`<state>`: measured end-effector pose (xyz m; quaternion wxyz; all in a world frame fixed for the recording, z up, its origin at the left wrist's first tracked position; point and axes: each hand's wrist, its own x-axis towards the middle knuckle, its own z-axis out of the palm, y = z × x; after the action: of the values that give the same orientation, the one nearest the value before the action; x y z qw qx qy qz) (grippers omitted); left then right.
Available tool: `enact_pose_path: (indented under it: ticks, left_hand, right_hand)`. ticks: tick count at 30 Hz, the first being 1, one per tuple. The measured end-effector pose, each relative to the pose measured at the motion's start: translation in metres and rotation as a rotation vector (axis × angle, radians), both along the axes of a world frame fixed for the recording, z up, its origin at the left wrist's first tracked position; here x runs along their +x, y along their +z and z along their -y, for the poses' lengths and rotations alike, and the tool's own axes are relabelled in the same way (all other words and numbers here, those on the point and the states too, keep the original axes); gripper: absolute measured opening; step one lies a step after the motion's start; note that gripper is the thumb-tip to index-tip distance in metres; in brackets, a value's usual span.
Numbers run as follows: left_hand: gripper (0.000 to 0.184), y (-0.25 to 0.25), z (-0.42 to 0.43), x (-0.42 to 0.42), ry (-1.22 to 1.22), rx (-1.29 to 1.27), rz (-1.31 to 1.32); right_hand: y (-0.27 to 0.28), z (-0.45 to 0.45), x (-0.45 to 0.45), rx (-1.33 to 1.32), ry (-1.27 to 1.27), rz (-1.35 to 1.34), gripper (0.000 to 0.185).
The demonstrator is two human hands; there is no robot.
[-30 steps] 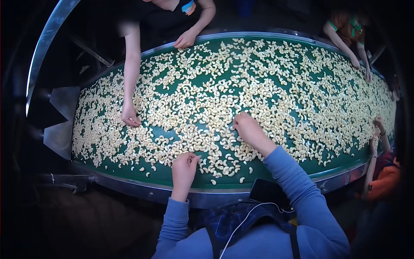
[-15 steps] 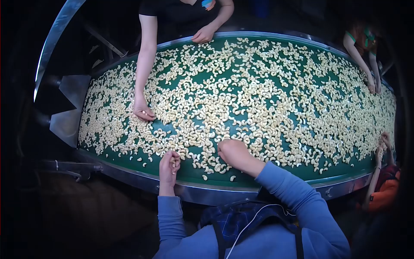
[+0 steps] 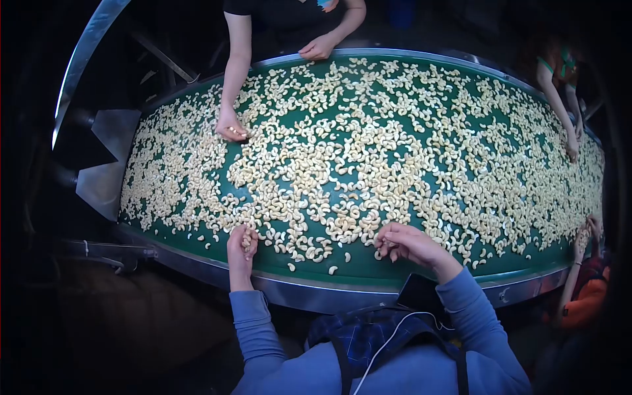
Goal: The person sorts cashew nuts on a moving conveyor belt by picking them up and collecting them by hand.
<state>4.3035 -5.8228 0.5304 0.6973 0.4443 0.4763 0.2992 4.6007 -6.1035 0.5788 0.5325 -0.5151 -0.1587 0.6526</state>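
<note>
The largest thing is the green conveyor belt (image 3: 368, 266), thickly strewn with cashew nuts (image 3: 388, 171). A metal rim (image 3: 316, 293) borders it, and two metal chutes (image 3: 100, 187) (image 3: 119, 131) stand off its left end. Across the belt, a co-worker (image 3: 283, 29) in a dark top reaches over it with one hand (image 3: 232, 128), while the other (image 3: 318, 49) rests at its far edge. At the belt's right end, another pair of hands (image 3: 588, 230) works by its near edge.

The wearer's left hand (image 3: 239, 247) is over the belt's near edge, its fingers curled around several cashews, some showing at the opening. The right hand (image 3: 415, 243) is farther right along that same edge, fingers bent inward; I cannot tell whether they are closed on any nuts.

The left hand's load could spill onto the belt or over its rim if the grip loosens, since the nuts sit close to the opening. Loose cashews (image 3: 332, 270) (image 3: 291, 266) near the belt's edge could be knocked off by a sweeping wrist. The main spread lies beyond both hands, towards the belt's middle, with more nuts between them.
</note>
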Motion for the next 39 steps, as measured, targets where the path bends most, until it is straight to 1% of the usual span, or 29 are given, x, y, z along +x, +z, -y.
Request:
enact_pose_path:
  ticks: [2, 3, 6, 7, 8, 9, 10, 12, 13, 14, 15, 16, 18, 19, 20, 21, 22, 24, 25, 26, 27, 28, 30, 32, 33, 36, 37, 38, 39]
  left_hand:
    - [0.017, 0.000, -0.002, -0.001, 0.175, 0.035, -0.015]
    - [0.016, -0.006, -0.008, -0.007, 0.094, 0.140, -0.125]
    - [0.019, -0.019, -0.001, 0.010, -0.036, 0.875, -0.859]
    - [0.022, -0.033, -0.004, 0.009, -0.092, 0.858, -1.043]
    - [0.024, -0.041, -0.007, 0.009, -0.117, 0.937, -1.088]
    - [0.022, -0.041, -0.009, 0.010, -0.144, 0.860, -0.988]
    - [0.020, -0.039, -0.008, 0.015, -0.174, 0.781, -0.888]
    - [0.016, -0.013, 0.008, 0.036, -0.243, 0.034, -0.247]
    - [0.014, 0.014, 0.044, 0.061, -0.215, -0.042, 0.003]
    - [0.018, 0.011, 0.058, 0.070, -0.289, -0.235, 0.270]
    - [0.020, 0.023, 0.086, 0.093, -0.350, -0.370, 0.352]
    - [0.025, 0.022, 0.111, 0.113, -0.450, -0.382, 0.333]
    - [0.032, 0.022, 0.166, 0.156, -0.656, -0.471, 0.300]
    - [0.041, 0.020, 0.191, 0.171, -0.742, -0.528, 0.303]
    - [0.048, 0.022, 0.219, 0.187, -0.756, -0.564, 0.198]
    - [0.045, 0.013, 0.234, 0.197, -0.898, -0.638, 0.323]
    - [0.039, 0.014, 0.250, 0.206, -0.880, -0.787, 0.345]
    - [0.032, -0.003, 0.267, 0.215, -0.980, -0.972, 0.584]
    - [0.029, 0.003, 0.271, 0.219, -0.935, -1.030, 0.572]
    - [0.030, 0.012, 0.272, 0.224, -0.890, -0.983, 0.493]
    - [0.032, 0.020, 0.273, 0.229, -0.844, -0.937, 0.416]
    - [0.034, 0.025, 0.273, 0.234, -0.796, -0.892, 0.337]
    - [0.039, 0.021, 0.270, 0.246, -0.853, -0.724, 0.363]
    - [0.040, 0.020, 0.265, 0.264, -0.926, -0.431, 0.144]
    - [0.037, 0.024, 0.265, 0.278, -0.917, -0.183, 0.041]
    - [0.030, 0.031, 0.278, 0.316, -0.849, 0.530, -0.222]
    - [0.027, 0.032, 0.282, 0.325, -0.819, 0.754, -0.278]
    - [0.025, 0.033, 0.286, 0.332, -0.782, 0.979, -0.331]
    - [0.023, 0.029, 0.288, 0.337, -0.797, 1.017, -0.415]
  right_hand:
    - [-0.004, 0.021, 0.008, -0.030, 0.014, 0.062, 0.025]
    - [-0.006, 0.031, 0.011, -0.048, 0.021, 0.109, 0.025]
    - [-0.002, 0.050, 0.019, -0.095, 0.008, 0.191, 0.026]
    - [0.000, 0.057, 0.022, -0.116, -0.006, 0.212, 0.027]
    - [0.002, 0.066, 0.026, -0.142, -0.027, 0.234, 0.027]
    - [0.004, 0.073, 0.029, -0.149, -0.073, 0.221, 0.025]
    - [-0.002, 0.082, 0.033, -0.171, -0.101, 0.307, 0.025]
    - [-0.023, 0.097, 0.041, -0.221, -0.147, 0.478, 0.026]
    - [-0.026, 0.099, 0.041, -0.189, -0.213, 0.519, 0.026]
    - [-0.025, 0.098, 0.036, -0.131, -0.269, 0.582, 0.025]
    - [-0.011, 0.096, 0.032, -0.102, -0.222, 0.618, 0.024]
    - [0.003, 0.093, 0.026, -0.086, -0.174, 0.381, 0.023]
    - [0.030, 0.085, 0.015, 0.254, -0.139, 0.584, 0.021]
    - [0.031, 0.088, 0.018, 0.245, -0.169, 0.771, 0.019]
    - [0.032, 0.091, 0.024, 0.235, -0.199, 0.960, 0.018]
    - [0.033, 0.094, 0.030, 0.221, -0.230, 1.148, 0.017]
    - [0.025, 0.106, 0.041, 0.108, -0.263, 1.239, 0.016]
    - [-0.013, 0.137, 0.063, -0.040, -0.258, 1.360, 0.013]
    - [-0.008, 0.151, 0.077, -0.090, -0.116, 1.171, 0.013]
    - [0.004, 0.159, 0.091, -0.139, 0.020, 0.981, 0.013]
    - [0.017, 0.161, 0.100, -0.238, -0.022, 0.718, 0.015]
    - [0.014, 0.160, 0.107, -0.144, -0.158, 0.758, 0.015]
    - [0.013, 0.147, 0.123, -0.156, -0.375, 1.141, 0.013]
    - [-0.026, 0.139, 0.140, -0.181, -0.363, 1.422, 0.013]
    - [-0.033, 0.132, 0.147, -0.186, -0.360, 1.564, 0.013]
    - [-0.016, 0.133, 0.154, -0.213, -0.265, 1.341, 0.013]
    - [0.007, 0.140, 0.158, -0.258, -0.240, 1.103, 0.013]
    - [-0.003, 0.152, 0.166, -0.253, -0.265, 0.916, 0.014]
    - [-0.004, 0.165, 0.173, -0.211, -0.321, 0.727, 0.015]
